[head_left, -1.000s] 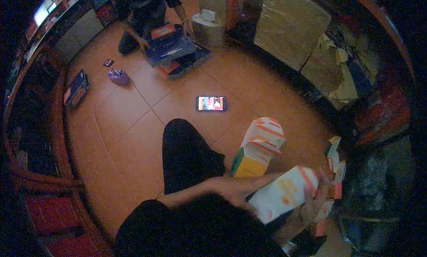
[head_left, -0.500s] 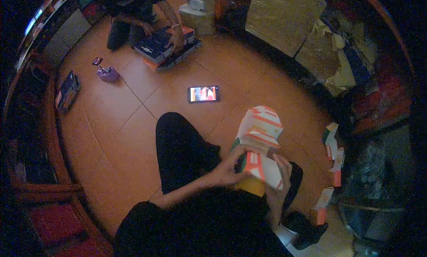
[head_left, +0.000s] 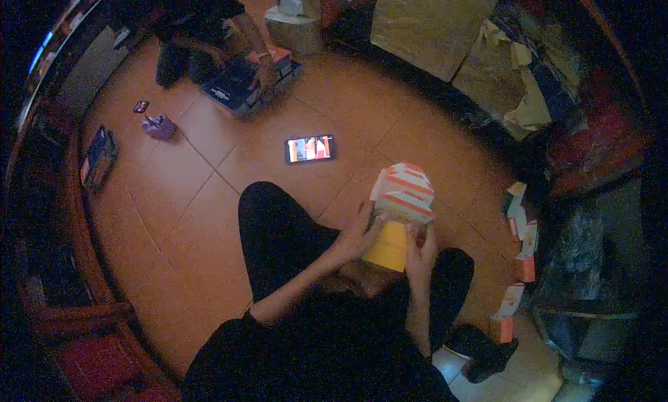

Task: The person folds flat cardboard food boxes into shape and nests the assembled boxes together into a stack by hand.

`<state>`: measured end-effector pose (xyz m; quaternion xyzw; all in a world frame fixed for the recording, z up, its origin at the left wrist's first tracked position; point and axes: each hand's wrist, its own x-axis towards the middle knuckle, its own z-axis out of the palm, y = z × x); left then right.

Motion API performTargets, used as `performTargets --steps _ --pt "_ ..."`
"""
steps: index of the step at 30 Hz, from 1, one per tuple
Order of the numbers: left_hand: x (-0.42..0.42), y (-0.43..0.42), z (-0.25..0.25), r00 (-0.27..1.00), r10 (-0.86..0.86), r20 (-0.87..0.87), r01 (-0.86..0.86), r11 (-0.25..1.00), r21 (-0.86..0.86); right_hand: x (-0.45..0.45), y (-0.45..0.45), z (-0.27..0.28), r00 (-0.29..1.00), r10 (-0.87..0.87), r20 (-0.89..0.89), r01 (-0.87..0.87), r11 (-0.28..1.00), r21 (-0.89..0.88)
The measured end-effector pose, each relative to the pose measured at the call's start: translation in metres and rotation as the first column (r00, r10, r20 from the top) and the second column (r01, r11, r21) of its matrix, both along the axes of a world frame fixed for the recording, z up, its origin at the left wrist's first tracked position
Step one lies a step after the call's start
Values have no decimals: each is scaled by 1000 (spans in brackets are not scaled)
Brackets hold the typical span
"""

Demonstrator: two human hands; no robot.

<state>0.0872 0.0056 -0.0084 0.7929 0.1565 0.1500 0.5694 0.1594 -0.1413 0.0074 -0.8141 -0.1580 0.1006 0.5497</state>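
Between my two hands is a paper carton, white with orange stripes on its upper part and plain yellow on the part nearest me. My left hand grips its left edge, the thumb lying on the yellow panel. On the opposite edge, my right hand has its fingers closed around the side, with the thumb near the fold between the striped and yellow parts. The carton is held above the floor in front of my crossed legs. Its underside is hidden.
A lit phone lies on the tiled floor ahead. Folded orange-and-white cartons stand in a row at right. Further off, a co-worker's hand rests on a dark box. A purple object sits at left; wrapped boxes stand behind.
The carton has turned so its yellow side faces up, and the white, orange-edged flap near me is out of sight. Both hands have shifted to its sides. The view has moved slightly.
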Motion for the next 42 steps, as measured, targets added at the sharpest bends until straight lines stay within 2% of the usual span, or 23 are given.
performTargets --steps 1,3,5,7,8,10,12,16,18,21,22,24,25,27,28,29,30,32,33,34,37,40,42 --pt "1 -4 -7 1000 -2 0 2 1000 2 0 1 -4 1000 -2 0 2 1000 2" --pt "6 -16 -36 960 192 -206 -93 907 410 1 9 -6 998 -23 56 23 1000 4" --pt "26 -12 -113 949 195 -247 -67 892 447 9 15 -21 990 -39 132 41 999 -16" --pt "34 -11 -133 935 189 -299 -27 880 473 21 16 -45 979 -58 197 68 997 -47" --pt "44 -3 -122 966 88 -244 -82 996 34 32 16 -57 997 -55 51 63 983 -174" --pt "53 4 -107 989 15 -146 -75 908 -411 48 21 -56 993 -76 -92 46 956 -290" --pt "48 9 -95 970 49 -239 -40 998 43 54 23 -45 946 70 -316 -110 988 -111" --pt "33 3 -61 990 52 -133 -76 980 -183 53 25 -86 956 -151 -253 104 977 -188" --pt "26 -5 -63 955 226 -190 -128 896 425 40 33 -47 984 -153 -93 146 986 -80" --pt "25 -28 7 939 59 -340 165 788 594 37 34 -36 990 -77 -122 87 994 72" --pt "25 -34 1 939 58 -338 166 786 595 38 30 -41 990 -79 -120 88 993 74" --pt "25 -46 -15 995 -16 96 -66 613 787 43 18 -55 978 17 -207 32 972 234" --pt "25 -47 -19 994 -40 105 -59 611 789 44 12 -60 980 -4 -198 52 970 239" --pt "23 -48 -14 999 20 -41 20 611 792 41 -14 -60 992 -126 -26 123 988 -98" --pt "26 -49 -10 998 21 -55 29 641 767 41 -25 -69 970 -180 166 197 976 -96" --pt "29 -48 -8 997 13 -75 47 670 741 42 -42 -64 949 -263 173 283 953 -107" --pt "33 -40 -15 984 -48 173 -127 497 859 44 -59 -57 927 -243 286 293 945 -144" --pt "41 -41 -12 888 -207 411 -321 361 876 51 -96 -53 849 -218 481 342 921 -188" --pt "33 -45 10 961 -137 239 -144 490 860 54 -116 -59 835 -267 481 396 899 -187" --pt "28 -48 26 996 -83 38 20 605 796 59 -137 -69 812 -363 456 469 872 -142" --pt "24 -52 40 994 -100 -39 87 539 838 78 -209 -103 700 -583 411 682 717 -145" --pt "23 -54 41 984 -116 -136 178 573 800 92 -285 -126 399 -631 665 917 267 -298" --pt "22 -53 41 981 -155 -115 186 601 777 94 -333 -123 227 -476 850 940 -123 -319"
